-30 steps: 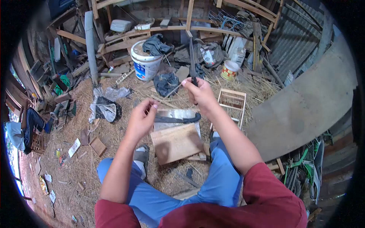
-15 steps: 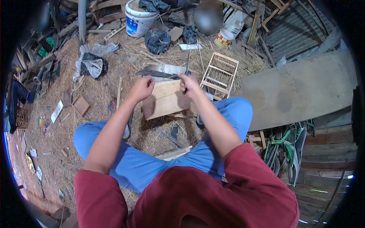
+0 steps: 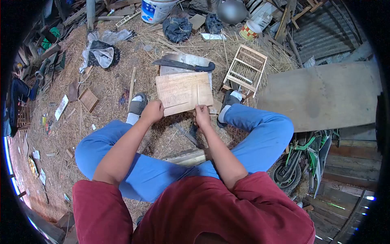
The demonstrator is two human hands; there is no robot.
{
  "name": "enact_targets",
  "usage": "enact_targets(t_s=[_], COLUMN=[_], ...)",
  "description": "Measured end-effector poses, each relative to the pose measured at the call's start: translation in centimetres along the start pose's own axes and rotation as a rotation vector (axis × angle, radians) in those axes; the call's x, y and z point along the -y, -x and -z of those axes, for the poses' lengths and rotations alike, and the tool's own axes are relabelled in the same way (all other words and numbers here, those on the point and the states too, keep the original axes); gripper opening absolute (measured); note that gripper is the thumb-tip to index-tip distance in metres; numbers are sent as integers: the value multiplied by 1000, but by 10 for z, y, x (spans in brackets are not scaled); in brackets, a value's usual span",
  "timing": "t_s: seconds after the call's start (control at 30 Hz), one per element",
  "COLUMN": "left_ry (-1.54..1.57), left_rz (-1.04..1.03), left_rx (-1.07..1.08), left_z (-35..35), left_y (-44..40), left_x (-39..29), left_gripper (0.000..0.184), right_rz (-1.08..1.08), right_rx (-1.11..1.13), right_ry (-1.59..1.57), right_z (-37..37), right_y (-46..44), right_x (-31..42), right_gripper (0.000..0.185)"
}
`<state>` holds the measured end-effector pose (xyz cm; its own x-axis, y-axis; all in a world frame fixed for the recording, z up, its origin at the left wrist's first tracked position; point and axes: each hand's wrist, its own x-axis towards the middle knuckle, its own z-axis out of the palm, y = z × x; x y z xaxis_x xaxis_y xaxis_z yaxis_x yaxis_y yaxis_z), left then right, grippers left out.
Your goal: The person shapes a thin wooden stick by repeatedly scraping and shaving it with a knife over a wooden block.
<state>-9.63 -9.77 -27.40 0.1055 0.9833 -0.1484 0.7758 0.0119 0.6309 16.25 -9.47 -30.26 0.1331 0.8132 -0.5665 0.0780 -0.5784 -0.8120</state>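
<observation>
A pale wooden board (image 3: pixel 178 87) lies before me between my feet. My left hand (image 3: pixel 153 112) is closed at its lower left corner. From those fingers a thin dark strip runs over the board, too fine to name surely. My right hand (image 3: pixel 202 116) pinches a slim pale wooden stick (image 3: pixel 198 94) that points away from me across the board's right part. Beyond the board's far edge rests a machete (image 3: pixel 178 64), with a dark blade and a hooked black handle at the right; neither hand touches it.
A small slatted wooden cage (image 3: pixel 245 70) stands right of the board. A large flat sheet (image 3: pixel 317 97) lies further right, above a green toy-like bike (image 3: pixel 294 162). Black plastic bags (image 3: pixel 177 29), a white bucket (image 3: pixel 156 10) and a small wooden tray (image 3: pixel 87 100) surround me on straw-covered ground.
Both hands have come nearer to me, down to the board's near edge. A long thin thing rising from my right hand is gone from it; a short pale stick is there now.
</observation>
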Motion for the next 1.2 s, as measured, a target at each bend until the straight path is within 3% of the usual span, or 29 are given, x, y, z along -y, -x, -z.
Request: enact_targets(t_s=[0.23,0.3,0.33,0.63,0.73,0.83,1.1,1.2], left_ry=[30,39,44,88,128,208,226,228], left_rz=[120,123,122,231,322,322,306,320], left_rx=[-17,-19,-22,-38,-10,8,-20,-29], left_z=[2,2,2,-3,-5,-14,-14,-10], left_y=[4,4,4,4,0,-2,3,5], left_x=[7,6,6,-2,2,14,8,9], left_gripper=[23,23,23,19,19,19,16,15], right_rz=[49,381,303,413,353,301,289,293], right_rx=[128,-26,-29,-53,-16,-65,-146,-84], right_ry=[-40,440,396,441,504,627,596,657], right_z=[-16,-20,-21,-20,-19,-25,-29,-38], right_y=[14,7,6,15,14,37,30,34], right_x=[-29,-46,-49,-38,-29,-12,-11,-11], right_gripper=[26,36,39,41,39,39,43,42])
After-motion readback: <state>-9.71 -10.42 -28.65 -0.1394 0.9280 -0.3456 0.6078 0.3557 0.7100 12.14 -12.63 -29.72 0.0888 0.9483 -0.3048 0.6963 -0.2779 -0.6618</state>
